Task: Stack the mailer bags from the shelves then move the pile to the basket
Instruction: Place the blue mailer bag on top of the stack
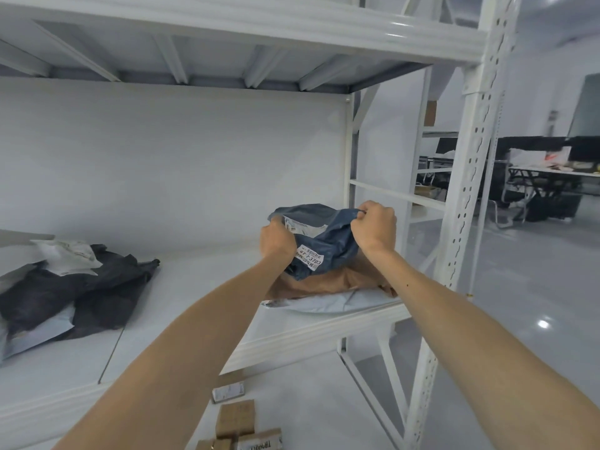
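I'm seeing left hand [276, 243] and right hand [376, 227] both gripping blue mailer bag [329, 243]. Brown mailer [324, 282] lying at its 6 o'clock.

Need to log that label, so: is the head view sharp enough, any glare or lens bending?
Head view: the white label on the blue mailer bag is soft, its large digits just readable; glare spots the floor at right, not the label; the wide lens bows the shelf edge and the post; lighting even.
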